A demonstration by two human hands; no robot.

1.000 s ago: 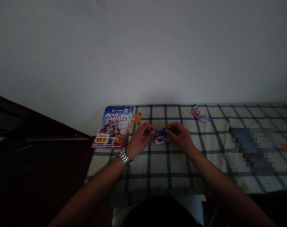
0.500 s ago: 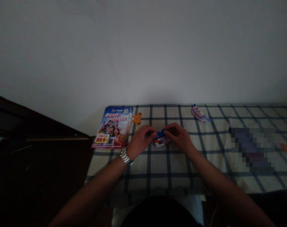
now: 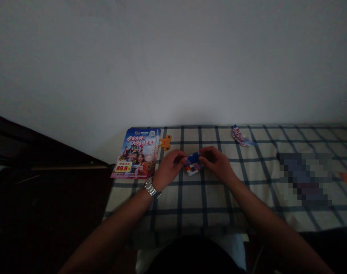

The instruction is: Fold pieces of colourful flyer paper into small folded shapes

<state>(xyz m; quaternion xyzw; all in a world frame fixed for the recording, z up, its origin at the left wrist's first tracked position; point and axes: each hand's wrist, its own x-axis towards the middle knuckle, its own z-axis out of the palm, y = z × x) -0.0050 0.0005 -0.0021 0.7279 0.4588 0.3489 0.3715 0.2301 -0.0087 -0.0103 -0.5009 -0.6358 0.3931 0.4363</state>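
Note:
Between my hands is a small folded piece of printed paper [image 3: 193, 167], dark blue along its top with red, purple and white below. My left hand [image 3: 171, 167] pinches its left edge between thumb and fingers; a silver metal watch is on that wrist. On the opposite side, my right hand [image 3: 216, 161] grips the paper's right edge with thumb and forefinger. Parts of both edges are hidden by my fingertips. To the left of my left hand lies a stack of colourful flyers [image 3: 137, 154], the top one showing "89.9".
A plaid tablecloth [image 3: 190, 201] covers the table, which stands against a pale wall [image 3: 173, 68]. At the back right lies a folded paper strip [image 3: 238, 136] with a fanned end. Further right is a blurred-out dark object [image 3: 303, 179]. Orange bear prints mark the cloth.
Both hands have shifted very slightly up and left with the folded paper, still pinching its two sides. The flyer stack and the folded strip stay where they were.

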